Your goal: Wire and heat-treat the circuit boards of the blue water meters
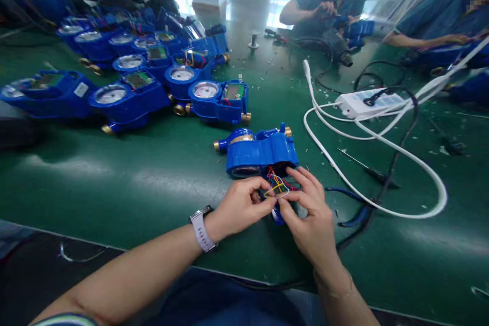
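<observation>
A blue water meter [263,154] with brass pipe ends lies on its side on the green table, its open housing facing me. Thin coloured wires [275,179] run out of that opening to a small circuit board, mostly hidden by my fingers. My left hand [244,202], with a watch [201,229] on the wrist, pinches the wires from the left. From the right, my right hand [307,209] pinches the white wire with thumb and forefinger, while its other fingers rest near the housing's edge. A small blue part [278,215] shows below my fingertips.
Several blue water meters [132,94] stand at the left and back. A white power strip [370,102] with looped cable [428,175] lies at the right, beside a screwdriver [378,175]. Co-workers [309,7] sit across the table near a power drill [338,51].
</observation>
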`<state>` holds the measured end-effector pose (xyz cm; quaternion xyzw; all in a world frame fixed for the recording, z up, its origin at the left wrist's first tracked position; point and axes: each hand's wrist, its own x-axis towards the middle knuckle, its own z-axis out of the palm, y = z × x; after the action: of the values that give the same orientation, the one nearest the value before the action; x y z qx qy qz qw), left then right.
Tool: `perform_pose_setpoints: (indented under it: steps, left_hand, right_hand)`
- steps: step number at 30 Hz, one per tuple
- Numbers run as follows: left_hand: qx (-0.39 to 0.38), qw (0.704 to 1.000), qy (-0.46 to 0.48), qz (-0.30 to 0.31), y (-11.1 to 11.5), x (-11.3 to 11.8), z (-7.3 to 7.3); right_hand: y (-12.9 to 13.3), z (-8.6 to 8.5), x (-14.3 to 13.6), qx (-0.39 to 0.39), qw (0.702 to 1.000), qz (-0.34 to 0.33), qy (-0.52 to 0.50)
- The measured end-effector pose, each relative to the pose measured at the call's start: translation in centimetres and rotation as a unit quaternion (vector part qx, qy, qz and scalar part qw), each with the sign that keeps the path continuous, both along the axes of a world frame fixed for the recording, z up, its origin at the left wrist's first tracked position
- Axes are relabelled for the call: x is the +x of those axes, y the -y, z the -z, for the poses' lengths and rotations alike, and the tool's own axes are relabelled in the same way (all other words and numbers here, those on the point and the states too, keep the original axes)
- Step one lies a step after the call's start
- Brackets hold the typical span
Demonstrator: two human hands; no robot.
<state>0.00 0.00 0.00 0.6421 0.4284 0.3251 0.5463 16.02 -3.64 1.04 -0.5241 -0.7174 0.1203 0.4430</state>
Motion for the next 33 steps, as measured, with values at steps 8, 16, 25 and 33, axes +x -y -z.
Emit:
perform_pose_setpoints:
  steps: [8, 16, 25, 33]
  left_hand:
    - [0.104, 0.994, -0.017, -0.013, -0.1, -0.1, -0.3]
    - [0.132, 0.991, -0.003, 0.001, -0.4, 0.1, -0.2]
    - [-0.004, 0.999, 0.046, 0.007, -0.6, 0.4, -0.3]
    - [-0.052, 0.996, 0.07, 0.019, -0.5, 0.6, -0.3]
  right_hand:
    - [-0.2, 0.3, -0.3, 0.004, 1.0, 0.007, -0.017]
    - [-0.6, 0.4, 0.7, 0.051, 0.998, 0.022, 0.032]
    - [-0.4, 0.1, 0.9, 0.05, 0.999, -0.014, 0.009]
    - [-0.6, 0.4, 1.2, 0.048, 0.998, -0.034, 0.036]
